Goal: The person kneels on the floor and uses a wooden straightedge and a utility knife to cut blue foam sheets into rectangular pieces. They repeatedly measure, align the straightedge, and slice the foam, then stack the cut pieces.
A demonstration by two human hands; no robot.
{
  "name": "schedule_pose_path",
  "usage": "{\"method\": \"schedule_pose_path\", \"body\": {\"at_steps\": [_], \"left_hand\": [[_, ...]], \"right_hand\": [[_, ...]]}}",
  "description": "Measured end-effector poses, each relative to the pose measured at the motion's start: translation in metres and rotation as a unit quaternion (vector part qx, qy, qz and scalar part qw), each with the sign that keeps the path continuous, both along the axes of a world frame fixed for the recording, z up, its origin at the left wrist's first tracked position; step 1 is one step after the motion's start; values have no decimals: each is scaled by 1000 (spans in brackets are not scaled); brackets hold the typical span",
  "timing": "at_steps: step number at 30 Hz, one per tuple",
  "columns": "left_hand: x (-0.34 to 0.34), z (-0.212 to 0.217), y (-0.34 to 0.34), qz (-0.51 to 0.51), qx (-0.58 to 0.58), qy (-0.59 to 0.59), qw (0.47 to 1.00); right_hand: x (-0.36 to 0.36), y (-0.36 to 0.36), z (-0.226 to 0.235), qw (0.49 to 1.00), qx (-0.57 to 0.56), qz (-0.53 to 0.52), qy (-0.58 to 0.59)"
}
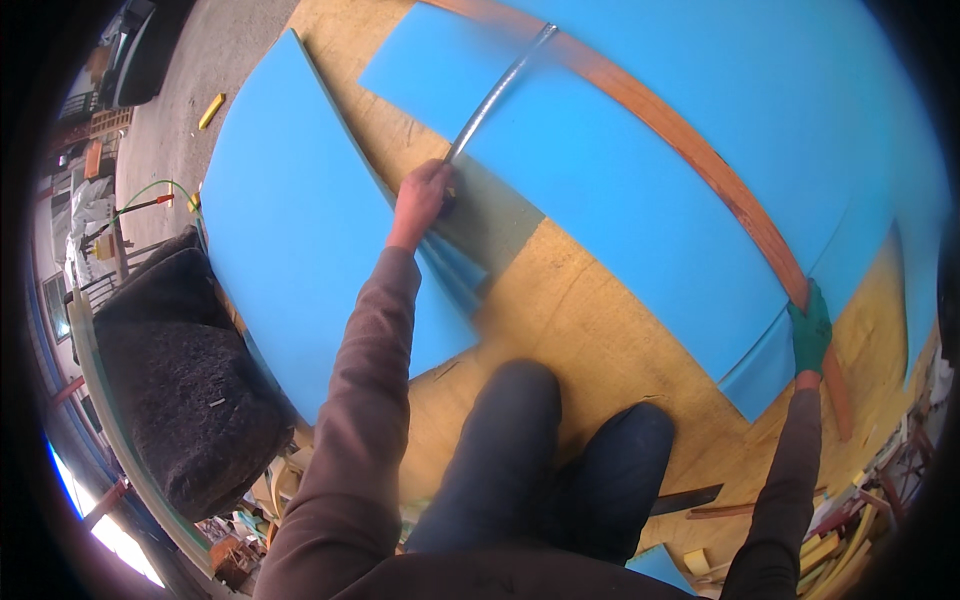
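In my bare left hand point(422, 203) is a long, narrow tool with a shiny silver blade point(492, 98); its dark grip end is mostly hidden by my fingers. The blade reaches over the blue foam sheet point(580, 200), its tip near the long reddish-brown wooden strip point(700, 150). That strip lies across the foam and looks bent by the lens. At its near right end my right hand point(811, 325), in a green glove, is closed round the wood, pressing it against the sheet. Another blue foam sheet point(290, 200) lies to the left, under my left forearm.
Under the foam and my knees is a plywood surface point(570, 290). A black, rough-surfaced block point(190, 420) stands at the left. Wood and foam offcuts point(840, 545) are heaped at the lower right. A yellow bar point(212, 110) lies on the grey floor, far left.
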State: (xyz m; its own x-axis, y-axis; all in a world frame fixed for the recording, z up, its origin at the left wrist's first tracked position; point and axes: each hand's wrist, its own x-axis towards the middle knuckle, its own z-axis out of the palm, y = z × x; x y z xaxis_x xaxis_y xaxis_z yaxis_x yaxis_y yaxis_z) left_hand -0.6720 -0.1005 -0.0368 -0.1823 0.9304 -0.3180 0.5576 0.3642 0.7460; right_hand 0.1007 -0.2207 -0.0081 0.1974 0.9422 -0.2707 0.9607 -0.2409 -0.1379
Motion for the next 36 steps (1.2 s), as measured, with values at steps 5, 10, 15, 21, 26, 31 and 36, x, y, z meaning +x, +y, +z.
{"method": "schedule_pose_path", "body": {"at_steps": [5,10,15,21,26,31,36], "left_hand": [[-2,1,2,-7,-20,-1,1000],[-6,7,2,-8,-53,-17,998],[-10,9,2,-21,-51,-28,998],[-12,10,1,-27,-51,-20,998],[-12,9,2,-24,-54,-23,998],[-9,9,2,-15,-52,-24,998],[-7,12,3,-17,-50,-18,998]], "right_hand": [[-4,-5,7,1000,3,-17,0],[-11,-10,13,1000,-8,-23,15],[-15,-14,12,999,1,-23,23],[-13,-14,9,999,2,-19,28],[-13,-15,8,999,1,-15,30],[-15,-15,9,999,-8,-25,25],[-19,-14,12,999,-14,-28,23]]}}
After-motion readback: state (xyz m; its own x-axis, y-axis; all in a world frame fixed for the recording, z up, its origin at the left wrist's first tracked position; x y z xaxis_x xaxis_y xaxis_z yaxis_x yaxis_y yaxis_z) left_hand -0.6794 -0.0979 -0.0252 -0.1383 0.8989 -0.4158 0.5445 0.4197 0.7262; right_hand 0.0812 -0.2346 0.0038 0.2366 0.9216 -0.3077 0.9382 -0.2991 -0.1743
